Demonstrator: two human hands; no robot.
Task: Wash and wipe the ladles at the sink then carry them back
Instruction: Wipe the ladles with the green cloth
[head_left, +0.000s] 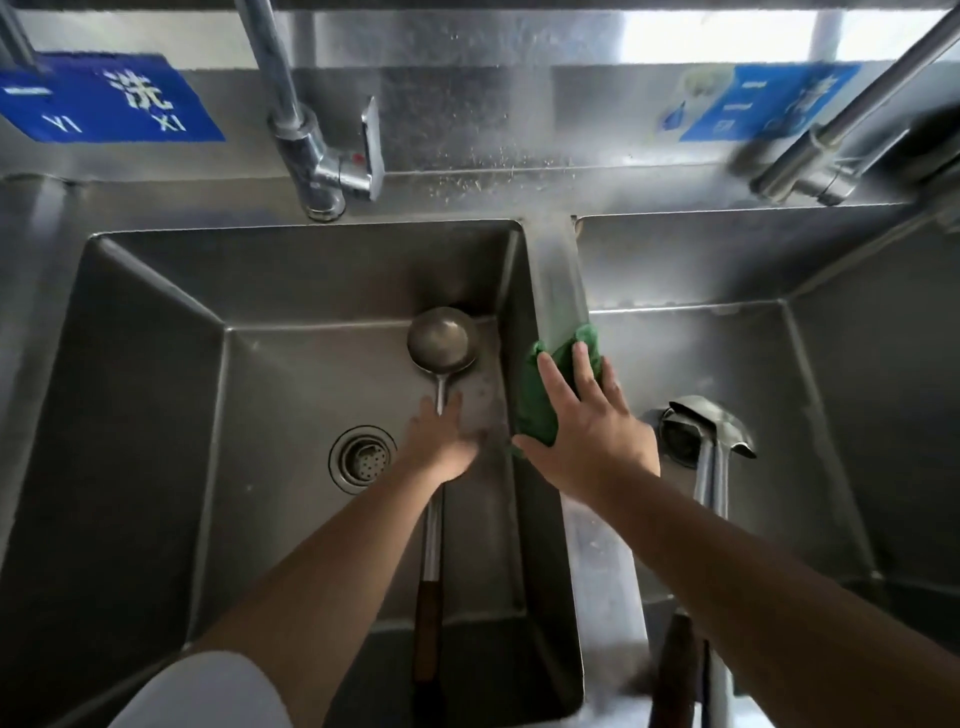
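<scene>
1. Left hand: bare, no glove or ring on the fingers.
2. Right hand: bare, fingers unadorned.
3. Both forearms uncovered behind the fingers.
4. White garment at the lower left.

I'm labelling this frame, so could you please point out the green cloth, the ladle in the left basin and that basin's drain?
green cloth (540, 410): head view, its lower fold.
ladle (441, 345): head view, inside its bowl.
drain (363, 458): head view, the strainer's centre.

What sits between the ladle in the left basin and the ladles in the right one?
In the head view, the steel divider separates them, with a green cloth draped over it under the right hand.
</scene>
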